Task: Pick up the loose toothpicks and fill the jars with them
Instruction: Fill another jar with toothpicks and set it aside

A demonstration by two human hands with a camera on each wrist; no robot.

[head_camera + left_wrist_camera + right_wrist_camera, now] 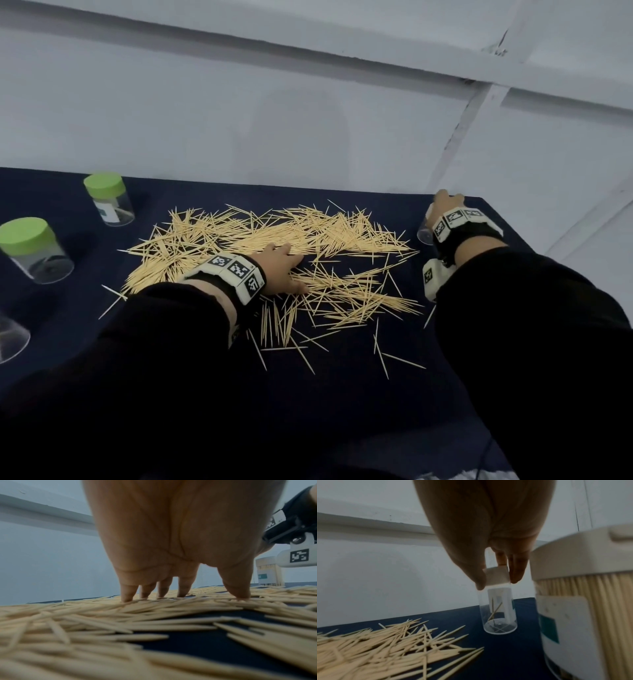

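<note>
The left hand (281,270) sits about dead centre of the head view, palm down, fingers straight and a bit fanned out, fingertips (127,596) and thumb pressing right on the toothpicks (274,240). It isn't gripping anything, just resting flat on the pile. From the left wrist camera you can see each fingertip landing on the sticks with the dark cloth showing through in gaps.

The right hand (445,205) is over at the right edge of the head view, near the far corner of the table. In the right wrist view its thumb and fingers (517,572) are pinching the white cap of a small clear jar (498,609), holding it from the top. That jar has only a few toothpicks inside, and its base is at or just above the cloth; I can't tell whether it's actually touching. Just beside it, filling the right side of the right wrist view, is a big white-lidded jar (583,601) packed tight with toothpicks, with a teal label.

The loose toothpicks are a wide messy heap across the middle of the navy tablecloth (342,411), with strays trailing toward the lower centre of the frame.

On the left of the head view are two clear jars with green lids: one upper left (109,198), one nearer the left edge (34,250). A clear lidless jar (10,337) pokes in at the lower left edge. A pale wall (308,120) fills the top.
</note>
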